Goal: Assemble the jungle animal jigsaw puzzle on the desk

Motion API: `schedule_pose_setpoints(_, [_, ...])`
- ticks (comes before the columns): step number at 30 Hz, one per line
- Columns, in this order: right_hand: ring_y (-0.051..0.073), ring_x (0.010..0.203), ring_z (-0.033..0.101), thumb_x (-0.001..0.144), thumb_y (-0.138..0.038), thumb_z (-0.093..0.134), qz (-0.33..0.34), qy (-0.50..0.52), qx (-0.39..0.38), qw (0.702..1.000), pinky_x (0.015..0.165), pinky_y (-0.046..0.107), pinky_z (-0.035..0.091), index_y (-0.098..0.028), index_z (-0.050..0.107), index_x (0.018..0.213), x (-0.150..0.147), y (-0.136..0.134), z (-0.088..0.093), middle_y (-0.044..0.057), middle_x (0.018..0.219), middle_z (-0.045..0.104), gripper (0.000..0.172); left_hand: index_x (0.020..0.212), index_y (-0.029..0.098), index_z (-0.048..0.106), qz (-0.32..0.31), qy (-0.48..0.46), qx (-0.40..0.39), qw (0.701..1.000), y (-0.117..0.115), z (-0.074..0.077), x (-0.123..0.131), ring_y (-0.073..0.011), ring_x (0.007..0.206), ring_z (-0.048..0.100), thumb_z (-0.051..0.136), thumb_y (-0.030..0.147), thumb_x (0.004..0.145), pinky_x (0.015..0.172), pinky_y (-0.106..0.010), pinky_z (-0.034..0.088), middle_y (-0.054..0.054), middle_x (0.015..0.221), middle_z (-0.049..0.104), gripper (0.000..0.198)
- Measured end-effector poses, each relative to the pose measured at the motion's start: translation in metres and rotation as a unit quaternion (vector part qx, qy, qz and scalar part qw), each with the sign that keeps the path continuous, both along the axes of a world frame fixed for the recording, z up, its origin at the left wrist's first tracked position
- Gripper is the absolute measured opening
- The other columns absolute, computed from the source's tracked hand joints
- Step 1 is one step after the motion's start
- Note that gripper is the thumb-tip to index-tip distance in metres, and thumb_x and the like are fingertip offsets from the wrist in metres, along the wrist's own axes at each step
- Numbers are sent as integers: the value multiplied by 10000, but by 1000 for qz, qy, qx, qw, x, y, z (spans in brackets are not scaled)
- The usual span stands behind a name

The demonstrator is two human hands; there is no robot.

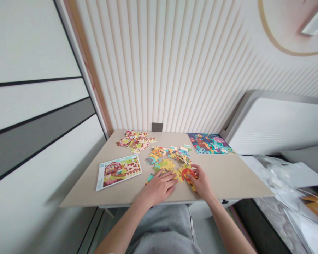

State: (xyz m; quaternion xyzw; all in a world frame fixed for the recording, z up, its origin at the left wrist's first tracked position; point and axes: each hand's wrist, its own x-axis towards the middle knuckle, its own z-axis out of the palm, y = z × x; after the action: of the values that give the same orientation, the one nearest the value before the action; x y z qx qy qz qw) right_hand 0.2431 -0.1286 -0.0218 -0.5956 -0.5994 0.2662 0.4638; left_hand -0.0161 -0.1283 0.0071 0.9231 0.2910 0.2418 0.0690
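Note:
My left hand [159, 187] lies flat on the beige table [228, 176], fingers spread over yellow and green puzzle pieces [165, 165]. My right hand [201, 181] pinches an orange-red puzzle piece [188, 173] against the joined yellow pieces beside my left fingers. Just beyond both hands spreads a loose pile of colourful pieces [172, 153].
A farm picture card [119, 171] lies at the left of the table. A second pile of pieces [135, 140] sits at the back left, a blue finished puzzle [209, 143] at the back right. A wall socket [157, 127] is behind. Plastic bags and papers [286, 180] lie at the right.

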Motion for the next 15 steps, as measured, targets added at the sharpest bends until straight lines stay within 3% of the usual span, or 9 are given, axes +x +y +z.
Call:
schedule_pose_setpoints(6, [215, 677, 717, 861, -454, 644, -41, 2, 7, 999, 572, 304, 562, -215, 582, 1236, 5, -8, 7, 41, 847, 748, 450, 1252, 283, 660, 4, -13, -8, 1000, 0, -1, 1, -209, 1377, 506, 517, 240, 1022, 1205, -492, 304, -12, 1378, 648, 274])
schedule_pose_setpoints(10, [218, 628, 710, 849, -523, 670, 18, 54, -56, 997, 501, 284, 535, -216, 553, 1229, -2, -17, 10, 45, 821, 751, 503, 1198, 258, 677, 12, -24, -4, 1000, -1, 3, 2, -207, 1318, 552, 541, 201, 1003, 1190, -477, 342, -30, 1316, 678, 244])
schedule_pose_setpoints(15, [210, 654, 702, 863, -542, 659, 64, 51, -86, 993, 537, 281, 527, -233, 546, 1221, -19, -19, 15, 43, 855, 759, 486, 1264, 233, 609, 33, -44, -11, 998, -3, 4, 2, -242, 1292, 559, 590, 216, 975, 1164, -476, 392, -73, 1316, 649, 290])
